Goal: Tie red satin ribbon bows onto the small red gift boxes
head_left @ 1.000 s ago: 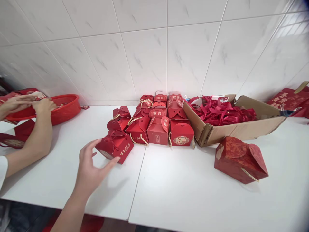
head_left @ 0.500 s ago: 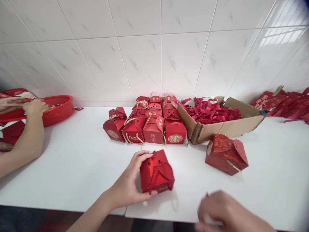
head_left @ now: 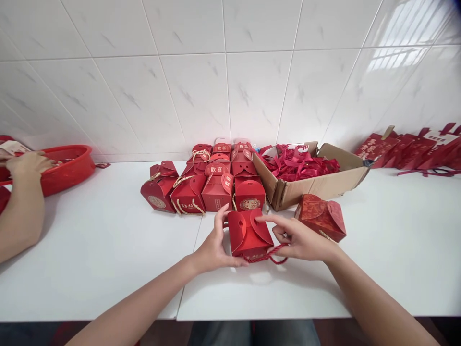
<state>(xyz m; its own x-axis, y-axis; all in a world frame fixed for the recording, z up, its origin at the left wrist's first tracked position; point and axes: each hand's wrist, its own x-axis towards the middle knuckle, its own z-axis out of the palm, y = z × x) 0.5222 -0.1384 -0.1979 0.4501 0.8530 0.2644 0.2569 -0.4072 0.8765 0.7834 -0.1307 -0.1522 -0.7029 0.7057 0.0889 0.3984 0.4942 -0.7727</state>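
A small red gift box (head_left: 251, 235) with rounded, overlapping top flaps sits on the table in front of me. My left hand (head_left: 216, 245) grips its left side, thumb at the near bottom edge and fingers at the back corner. From the right comes my right hand (head_left: 293, 235); its index fingertip touches the top flap near a hole, while the other fingers are curled around a red twisted cord (head_left: 280, 259). That cord runs along the box's near side and loops out to the right. Just behind my right hand stands a mottled dark-red gift box (head_left: 322, 218).
Several red gift boxes (head_left: 218, 185) with rope handles are grouped by the tiled wall. Beside them is a cardboard box (head_left: 320, 187) of red ribbons (head_left: 300, 163). Red bags (head_left: 414, 149) lie far right. At left, another person's hand (head_left: 30, 163) reaches into a red basin (head_left: 68, 180).
My right hand has come in from the lower right to the gift box and now has the cord. The cord no longer lies across the box top. The view has shifted right.
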